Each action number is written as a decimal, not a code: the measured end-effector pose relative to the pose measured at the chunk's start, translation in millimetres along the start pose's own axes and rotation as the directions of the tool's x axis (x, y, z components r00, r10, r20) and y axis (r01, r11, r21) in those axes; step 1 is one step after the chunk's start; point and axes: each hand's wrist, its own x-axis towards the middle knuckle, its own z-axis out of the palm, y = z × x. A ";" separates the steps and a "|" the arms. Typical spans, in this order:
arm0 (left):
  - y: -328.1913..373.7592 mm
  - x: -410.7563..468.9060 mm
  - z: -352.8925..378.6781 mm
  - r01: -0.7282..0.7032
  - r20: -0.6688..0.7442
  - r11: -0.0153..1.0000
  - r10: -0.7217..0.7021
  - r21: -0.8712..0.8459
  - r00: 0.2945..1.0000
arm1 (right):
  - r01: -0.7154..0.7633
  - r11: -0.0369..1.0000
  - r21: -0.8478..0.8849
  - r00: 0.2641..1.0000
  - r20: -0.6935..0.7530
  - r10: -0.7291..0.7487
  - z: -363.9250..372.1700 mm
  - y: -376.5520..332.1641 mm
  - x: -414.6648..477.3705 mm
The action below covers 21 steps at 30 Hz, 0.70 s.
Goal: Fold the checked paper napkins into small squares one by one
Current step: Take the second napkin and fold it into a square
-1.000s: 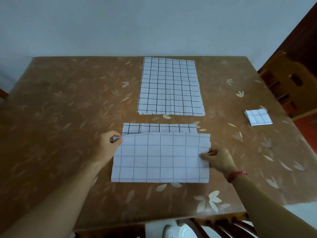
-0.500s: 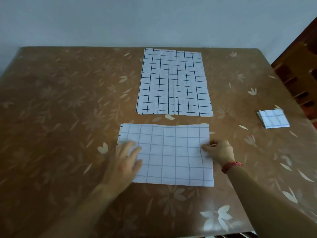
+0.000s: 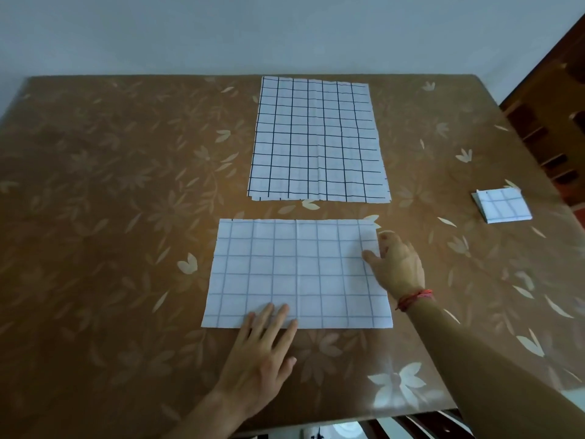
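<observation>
Napkin [image 3: 297, 274], folded once into a half-sheet, is lying flat between the person's two hands with its fainter side up. At its near edge the left hand [image 3: 262, 353] is pressing straight, slightly spread fingers flat on the paper, just left of the centre crease. At its right edge the right hand [image 3: 395, 264], with a red thread [image 3: 414, 297] at the wrist, is pinching the paper, thumb on top and the other fingers curled at the rim; whether they are reaching beneath cannot be told. The first fold appears done and is being smoothed. The next move is likely calling for the right edge to be carried over to the left one, corners matched, then creased and halved again toward a small square. Just beyond the fingertips a stack of open napkins [image 3: 316, 141] is waiting on the brown flowered table [image 3: 110, 185]. Well off to the right of the right hand, a pile of finished squares [image 3: 503, 205] is sitting near the table's edge.
</observation>
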 end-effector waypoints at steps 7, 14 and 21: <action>1.7 -2.3 2.1 0.036 0.092 0.999 -0.037 0.015 0.995 | 0.564 0.811 -0.153 0.813 0.274 -0.514 37.9 -20.9 -112.6; -2.4 -4.8 5.6 0.035 0.057 0.999 -0.034 -0.003 0.998 | 0.683 0.683 -0.259 0.727 0.325 -0.604 81.4 -5.0 -162.4; -9.4 -9.8 8.5 0.090 0.052 0.996 -0.090 0.002 0.995 | 0.660 0.691 -0.294 0.749 0.335 -0.572 84.8 1.7 -161.0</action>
